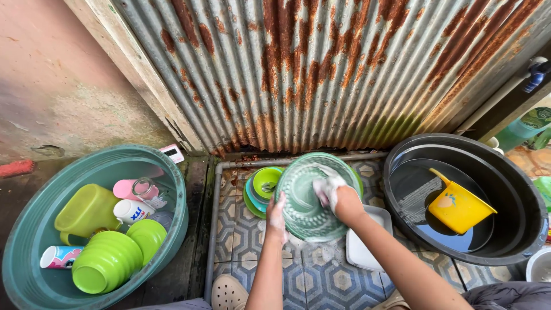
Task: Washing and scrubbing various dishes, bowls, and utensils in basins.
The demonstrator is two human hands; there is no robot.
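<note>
The left hand [277,218] clamps the near-left rim of a round, ribbed, translucent green glass plate [307,201], tilted up over the patterned tile floor [321,275]. The soapy right hand [328,191] presses a sudsy white wad against the plate's face, just right of that grip, its fingers curled around the wad. The plate looks stiff, breakable and slippery with suds; the rim seems the safest hold. Beyond the grip sits a stack of green plastic bowls [265,183]; below the right hand lies a white rectangular tray [367,247].

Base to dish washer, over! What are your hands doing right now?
Left hand steadies the green glass plate by its rim. Right hand, soapy, scrubs its face. White tray below, stacked green bowls behind; nothing in the way.
</note>
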